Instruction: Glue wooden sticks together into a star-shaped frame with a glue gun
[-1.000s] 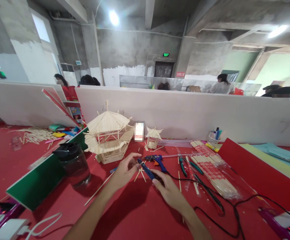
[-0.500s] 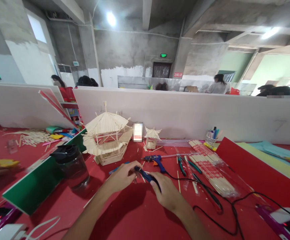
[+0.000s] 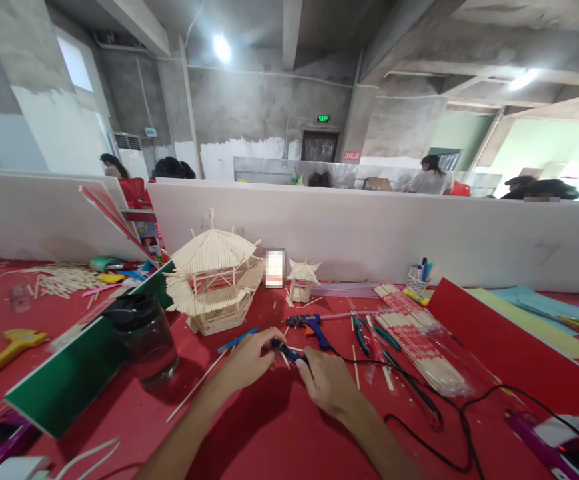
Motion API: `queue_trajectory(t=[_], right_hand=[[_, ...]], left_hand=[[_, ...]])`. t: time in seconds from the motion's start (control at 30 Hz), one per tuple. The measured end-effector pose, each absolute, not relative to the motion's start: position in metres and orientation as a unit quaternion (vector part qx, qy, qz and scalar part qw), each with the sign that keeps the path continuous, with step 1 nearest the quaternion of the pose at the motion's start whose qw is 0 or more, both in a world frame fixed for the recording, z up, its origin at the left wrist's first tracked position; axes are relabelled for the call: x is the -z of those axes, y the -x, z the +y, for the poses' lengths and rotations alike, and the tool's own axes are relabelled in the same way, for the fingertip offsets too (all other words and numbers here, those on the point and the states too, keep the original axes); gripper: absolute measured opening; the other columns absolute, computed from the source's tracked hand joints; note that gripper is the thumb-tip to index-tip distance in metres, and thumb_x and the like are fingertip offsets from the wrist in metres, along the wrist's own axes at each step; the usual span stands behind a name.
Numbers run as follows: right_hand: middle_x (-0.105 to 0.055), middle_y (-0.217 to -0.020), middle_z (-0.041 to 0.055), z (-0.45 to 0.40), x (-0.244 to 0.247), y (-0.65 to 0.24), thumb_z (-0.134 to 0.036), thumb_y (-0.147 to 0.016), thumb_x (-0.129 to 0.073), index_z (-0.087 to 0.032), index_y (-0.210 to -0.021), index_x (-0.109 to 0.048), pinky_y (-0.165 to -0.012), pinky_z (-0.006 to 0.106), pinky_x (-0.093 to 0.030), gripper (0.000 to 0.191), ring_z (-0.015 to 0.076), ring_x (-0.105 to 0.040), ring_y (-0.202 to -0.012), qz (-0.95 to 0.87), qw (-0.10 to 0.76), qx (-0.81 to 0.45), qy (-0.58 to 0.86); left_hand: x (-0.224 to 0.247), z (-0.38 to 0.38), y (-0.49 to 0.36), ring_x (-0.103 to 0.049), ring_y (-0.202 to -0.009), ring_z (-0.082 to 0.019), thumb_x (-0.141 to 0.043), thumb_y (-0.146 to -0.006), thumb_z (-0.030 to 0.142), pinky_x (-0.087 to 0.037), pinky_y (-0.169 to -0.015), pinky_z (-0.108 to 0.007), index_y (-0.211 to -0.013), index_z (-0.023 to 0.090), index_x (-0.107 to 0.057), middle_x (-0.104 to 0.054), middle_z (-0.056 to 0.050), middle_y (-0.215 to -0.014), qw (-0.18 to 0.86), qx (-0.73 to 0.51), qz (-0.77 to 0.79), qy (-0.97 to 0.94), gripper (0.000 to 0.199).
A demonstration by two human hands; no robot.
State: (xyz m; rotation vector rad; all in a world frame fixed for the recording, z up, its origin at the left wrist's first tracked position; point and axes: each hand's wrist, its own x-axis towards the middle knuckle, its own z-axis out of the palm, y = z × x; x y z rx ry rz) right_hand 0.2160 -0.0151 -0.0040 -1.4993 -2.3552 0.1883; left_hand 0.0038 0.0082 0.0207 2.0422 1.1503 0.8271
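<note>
My right hand [image 3: 332, 381] is closed around a pair of dark blue pliers [image 3: 289, 351], whose head points up and left. At that head, the fingers of my left hand [image 3: 249, 360] are pinched together. Whatever they grip is too small and covered to make out. Just beyond my hands lies a blue glue gun [image 3: 314, 327] on its side. Loose thin wooden sticks [image 3: 196, 387] lie around my left forearm, and a blue strip-like object [image 3: 238, 340] is behind my left hand.
A large stick-built pavilion [image 3: 214, 283] and a smaller one [image 3: 302, 280] stand ahead. A dark bottle [image 3: 142, 340] and green board [image 3: 69, 380] are at left, with a yellow glue gun [image 3: 9, 353] beyond. Packed sticks [image 3: 419, 340], green-handled pliers [image 3: 362, 337] and a black cable [image 3: 469, 427] lie right.
The hand at the far left has gone from view, and the yellow glue gun there now shows fully. My hands stay at the pliers, shifted slightly. The view has tilted up a little.
</note>
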Motion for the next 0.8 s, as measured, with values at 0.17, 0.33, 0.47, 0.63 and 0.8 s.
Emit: queue_trajectory(t=[0.17,0.33,0.47,0.63,0.8], right_hand=[[-0.075,-0.089,0.0107,-0.0117,0.0072,-0.2139,-0.036,-0.104,-0.027,-0.017,-0.095,-0.064,-0.061,0.03,-0.031,0.043,0.0234,-0.07,-0.079,-0.819,0.154,-0.082,0.547],[-0.075,-0.092,0.0114,-0.0087,0.0075,-0.2111,-0.038,-0.106,-0.023,-0.017,-0.096,-0.066,-0.064,0.029,-0.034,0.048,0.0237,-0.071,-0.084,-0.817,0.141,-0.088,0.553],[-0.076,-0.093,0.0115,-0.0087,0.0049,-0.2093,-0.038,-0.106,-0.024,-0.017,-0.096,-0.067,-0.064,0.029,-0.034,0.048,0.0242,-0.072,-0.084,-0.815,0.13,-0.083,0.559],[-0.076,-0.09,0.0111,-0.0089,0.006,-0.2088,-0.037,-0.107,-0.026,-0.017,-0.096,-0.067,-0.062,0.028,-0.034,0.047,0.0236,-0.073,-0.081,-0.817,0.131,-0.064,0.558],[-0.077,-0.09,0.0108,-0.0085,0.0077,-0.2072,-0.037,-0.107,-0.027,-0.017,-0.096,-0.068,-0.062,0.029,-0.036,0.047,0.0241,-0.073,-0.082,-0.815,0.126,-0.056,0.563]], left_hand=[[-0.0165,0.0115,-0.004,-0.064,-0.072,-0.016,-0.049,-0.078,0.009,-0.047,-0.068,-0.022,-0.098,0.021,-0.066,-0.071,0.0,-0.081,0.326,-0.312,0.441,-0.776,0.029],[-0.0177,0.0119,-0.0051,-0.065,-0.072,-0.016,-0.05,-0.082,0.014,-0.047,-0.068,-0.023,-0.098,0.021,-0.065,-0.071,0.0,-0.079,0.346,-0.308,0.444,-0.767,0.023],[-0.0188,0.0122,-0.0061,-0.067,-0.072,-0.017,-0.05,-0.082,0.014,-0.048,-0.067,-0.024,-0.096,0.02,-0.064,-0.071,-0.001,-0.079,0.373,-0.313,0.431,-0.76,0.021],[-0.018,0.0129,-0.0064,-0.066,-0.071,-0.017,-0.051,-0.082,0.017,-0.049,-0.067,-0.024,-0.095,0.019,-0.063,-0.07,-0.001,-0.078,0.393,-0.318,0.425,-0.751,0.018],[-0.0175,0.0139,-0.0061,-0.065,-0.069,-0.016,-0.051,-0.082,0.018,-0.048,-0.066,-0.025,-0.094,0.019,-0.063,-0.07,-0.001,-0.076,0.398,-0.318,0.421,-0.75,0.017]])
